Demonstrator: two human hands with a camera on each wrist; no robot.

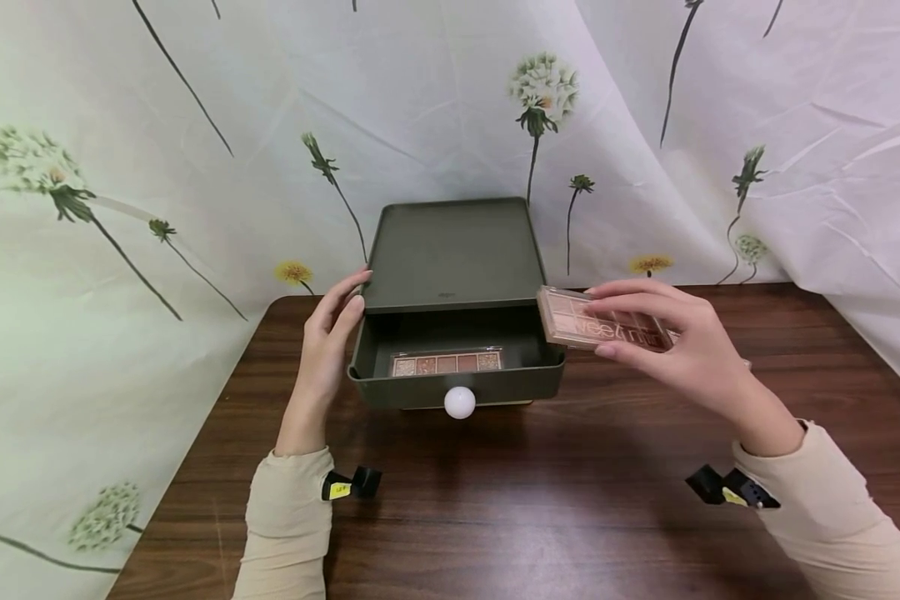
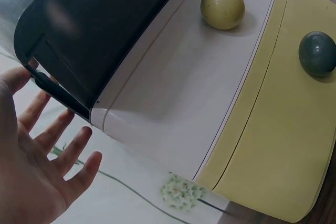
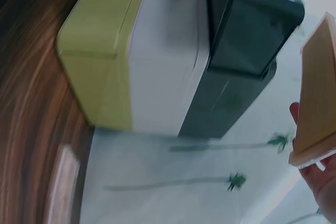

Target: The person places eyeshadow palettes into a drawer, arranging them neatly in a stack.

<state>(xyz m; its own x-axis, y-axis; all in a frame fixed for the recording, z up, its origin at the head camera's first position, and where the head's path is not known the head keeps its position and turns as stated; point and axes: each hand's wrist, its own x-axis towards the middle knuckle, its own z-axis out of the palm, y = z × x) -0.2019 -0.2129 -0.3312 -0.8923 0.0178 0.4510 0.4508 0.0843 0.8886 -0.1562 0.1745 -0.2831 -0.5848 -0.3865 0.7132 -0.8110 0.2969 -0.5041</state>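
Note:
A dark green top drawer (image 1: 450, 385) with a white knob (image 1: 460, 402) stands pulled out of a stacked drawer unit (image 1: 456, 250). Inside it lies an eyeshadow palette (image 1: 447, 363) with a row of brown and glittery pans. My right hand (image 1: 667, 333) pinches a second, larger eyeshadow palette (image 1: 570, 321) between thumb and fingers, over the drawer's right front corner. In the right wrist view this held palette (image 3: 320, 87) shows its plain underside. My left hand (image 1: 330, 342) rests against the unit's left side, its fingers (image 2: 58, 129) spread and fairly straight in the left wrist view.
Below the green drawer sit a white drawer (image 2: 163, 77) with a yellow-green knob (image 2: 222, 8) and a yellow drawer (image 2: 273, 129) with a dark green knob (image 2: 317, 54). A pale flat item (image 3: 62, 184) lies on the brown wooden table (image 1: 495, 517). Flower-printed cloth (image 1: 435, 100) hangs behind.

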